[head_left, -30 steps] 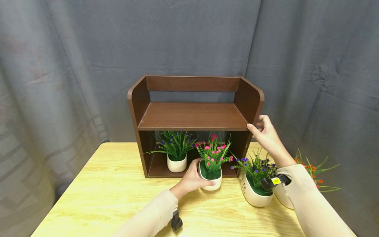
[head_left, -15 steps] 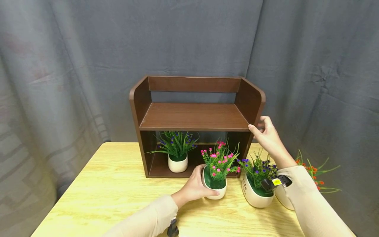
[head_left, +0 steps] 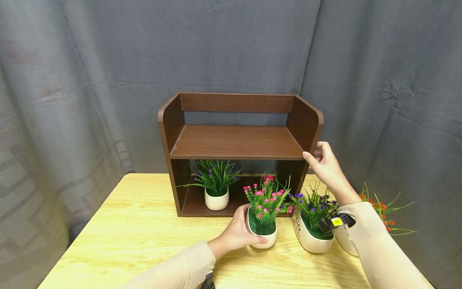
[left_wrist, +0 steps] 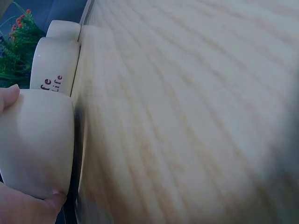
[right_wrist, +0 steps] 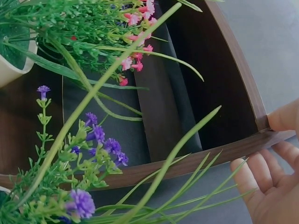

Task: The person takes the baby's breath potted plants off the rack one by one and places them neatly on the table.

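A white pot of pink flowers is in my left hand in the head view, in front of the lower shelf opening. My thumb and fingers grip its sides, and its wall fills the left of the left wrist view. Whether its base touches the table, I cannot tell. My right hand holds the right side panel of the dark brown wooden shelf. In the right wrist view, the thumb and the curled fingers lie on opposite sides of that panel.
In the lower compartment stands a white pot of blue-purple flowers. Right of the shelf, below my right forearm, are a purple-flowered pot lettered "Life" and an orange-flowered pot, partly hidden. All stand near the light wooden table's right side.
My left hand has brought the pink-flowered pot out of the lower compartment's front, toward me and slightly right. Over the last half second it shifted only a little nearer. My right hand stays on the shelf.
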Tool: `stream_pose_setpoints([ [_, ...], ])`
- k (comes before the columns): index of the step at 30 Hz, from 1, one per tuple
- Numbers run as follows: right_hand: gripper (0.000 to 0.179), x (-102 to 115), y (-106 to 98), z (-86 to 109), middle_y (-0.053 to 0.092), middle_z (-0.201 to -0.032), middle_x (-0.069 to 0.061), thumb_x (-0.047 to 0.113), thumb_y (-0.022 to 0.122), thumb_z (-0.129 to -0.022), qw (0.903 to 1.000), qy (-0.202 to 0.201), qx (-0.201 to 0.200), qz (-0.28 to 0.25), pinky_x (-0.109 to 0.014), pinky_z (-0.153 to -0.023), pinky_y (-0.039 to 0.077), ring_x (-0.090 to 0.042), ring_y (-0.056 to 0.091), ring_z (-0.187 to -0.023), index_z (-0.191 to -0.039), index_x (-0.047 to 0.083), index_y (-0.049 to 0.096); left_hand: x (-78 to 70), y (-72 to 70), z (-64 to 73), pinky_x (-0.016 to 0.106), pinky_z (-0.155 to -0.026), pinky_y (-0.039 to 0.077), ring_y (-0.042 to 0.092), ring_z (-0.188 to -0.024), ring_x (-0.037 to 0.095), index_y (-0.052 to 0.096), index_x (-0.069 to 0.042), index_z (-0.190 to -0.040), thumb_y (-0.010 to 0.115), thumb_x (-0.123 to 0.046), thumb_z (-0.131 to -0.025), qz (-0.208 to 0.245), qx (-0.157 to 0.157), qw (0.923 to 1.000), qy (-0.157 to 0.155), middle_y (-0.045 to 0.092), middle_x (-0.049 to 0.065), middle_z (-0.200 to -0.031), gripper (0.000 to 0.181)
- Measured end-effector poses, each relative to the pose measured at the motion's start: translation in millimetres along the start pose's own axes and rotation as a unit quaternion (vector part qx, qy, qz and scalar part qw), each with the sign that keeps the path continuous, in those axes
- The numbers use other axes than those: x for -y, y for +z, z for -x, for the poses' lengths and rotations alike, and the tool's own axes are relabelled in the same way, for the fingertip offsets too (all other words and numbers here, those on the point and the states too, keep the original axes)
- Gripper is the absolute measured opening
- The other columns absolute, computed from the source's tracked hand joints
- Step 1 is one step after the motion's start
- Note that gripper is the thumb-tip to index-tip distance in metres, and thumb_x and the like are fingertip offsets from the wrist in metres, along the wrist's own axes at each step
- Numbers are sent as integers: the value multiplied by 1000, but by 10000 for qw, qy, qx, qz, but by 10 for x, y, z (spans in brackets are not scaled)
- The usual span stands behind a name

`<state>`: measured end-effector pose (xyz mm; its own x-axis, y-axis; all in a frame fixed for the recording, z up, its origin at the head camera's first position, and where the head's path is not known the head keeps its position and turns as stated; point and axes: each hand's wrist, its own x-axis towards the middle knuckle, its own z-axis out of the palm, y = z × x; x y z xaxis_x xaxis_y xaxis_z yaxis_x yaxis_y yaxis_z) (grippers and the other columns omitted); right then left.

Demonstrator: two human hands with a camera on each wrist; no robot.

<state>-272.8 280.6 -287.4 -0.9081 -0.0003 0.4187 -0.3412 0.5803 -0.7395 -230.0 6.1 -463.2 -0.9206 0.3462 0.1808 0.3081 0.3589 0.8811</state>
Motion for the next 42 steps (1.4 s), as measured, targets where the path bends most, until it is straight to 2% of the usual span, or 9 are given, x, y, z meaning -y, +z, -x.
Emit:
stream_pose_setpoints([
  [11,61,0,1,-6,43,-127,-29,30,53,-103,9999,74,12,83,-25,-65,43,-30,57,-89,-144,-6,26,12,16,63,53,-107,35,46,-128,31,34,-6,-145,97,-33,-59,98,-45,9999,22,43,11,-137,110],
  [20,60,6,5,-3,45,-124,-27,30,54,-102,10000,56,-25,-5,-25,-66,44,-21,56,-85,-142,-6,28,46,44,61,52,-108,35,46,-128,31,33,-5,-146,97,-35,-59,12,-27,9999,113,42,12,-139,112],
  [31,60,-20,8,-16,44,-128,-28,29,53,-103,9999,107,-4,49,-25,-66,43,-18,54,-85,-145,-5,26,42,52,70,54,-109,33,42,-132,34,28,-4,-151,95,-40,-62,-112,47,9999,98,38,16,-144,118],
  [37,59,-9,13,-9,45,-124,-26,29,54,-102,9999,105,-67,3,-24,-65,43,-9,53,-80,-142,-5,28,44,46,67,54,-109,33,41,-133,33,26,-7,-153,95,-41,-63,-100,125,9998,80,37,15,-146,119],
  [42,58,-6,18,-5,45,-124,-25,30,54,-102,9999,107,-62,-4,-25,-66,44,-9,54,-81,-142,-5,28,28,12,72,53,-108,34,41,-133,32,25,-7,-154,94,-43,-64,-101,236,9996,94,36,13,-146,119],
])
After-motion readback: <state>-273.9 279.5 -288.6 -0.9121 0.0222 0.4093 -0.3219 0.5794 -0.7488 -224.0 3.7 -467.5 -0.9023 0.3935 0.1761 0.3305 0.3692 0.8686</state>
